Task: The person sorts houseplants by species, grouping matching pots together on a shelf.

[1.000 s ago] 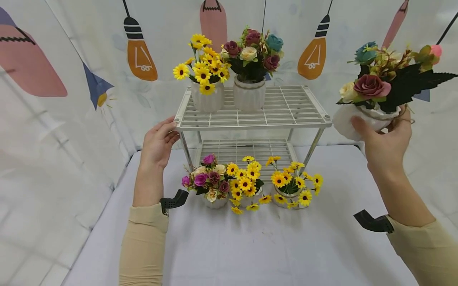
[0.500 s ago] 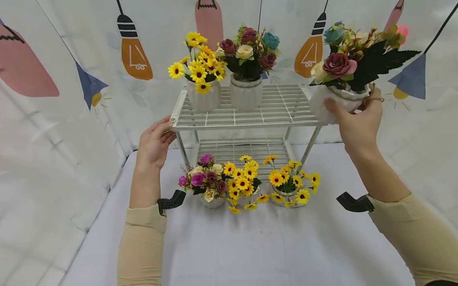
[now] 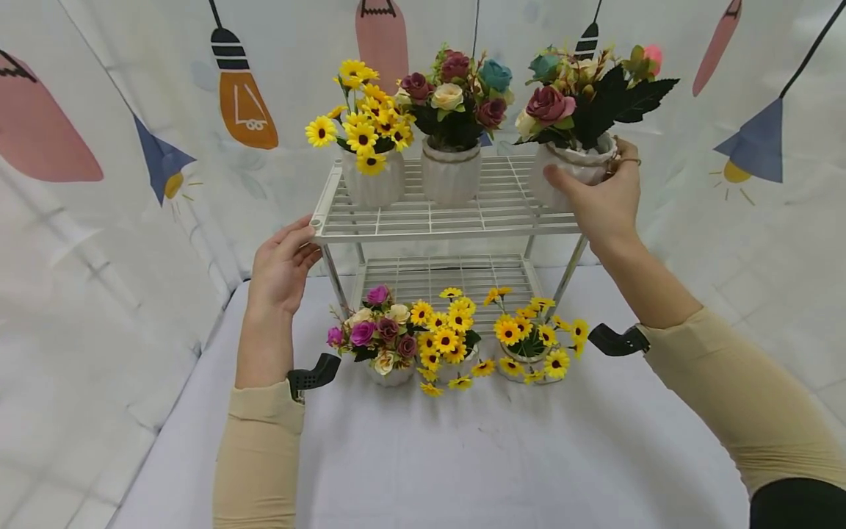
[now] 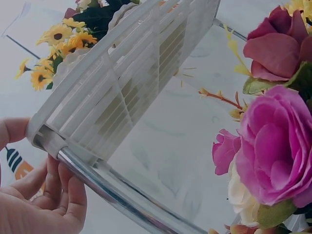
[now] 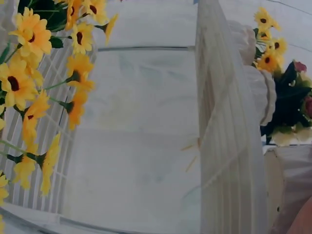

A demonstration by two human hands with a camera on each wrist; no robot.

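My right hand point(image 3: 606, 204) grips a white flowerpot point(image 3: 570, 163) holding mauve, teal and cream flowers and large dark leaves. The pot is upright at the right end of the white wire rack's top shelf point(image 3: 502, 192); whether its base touches cannot be told. In the right wrist view, this pot point(image 5: 291, 178) sits close against the shelf. My left hand point(image 3: 280, 268) pinches the rack's front left corner, thumb above and fingers below, near the metal leg point(image 4: 97, 183). A pot of yellow daisies point(image 3: 375, 176) and a pot of mixed roses point(image 3: 452, 173) stand on the shelf's left and middle.
In front of the lower shelf point(image 3: 432, 272), a pot of purple and cream roses point(image 3: 391, 373) and two pots of yellow daisies point(image 3: 449, 342) point(image 3: 529, 351) stand in a row on the white-covered table point(image 3: 463, 463). A printed curtain point(image 3: 277, 88) hangs behind.
My right hand has carried the mixed-flower pot leftward from beyond the rack's right side to the top shelf's right end. My left hand keeps its hold on the corner.
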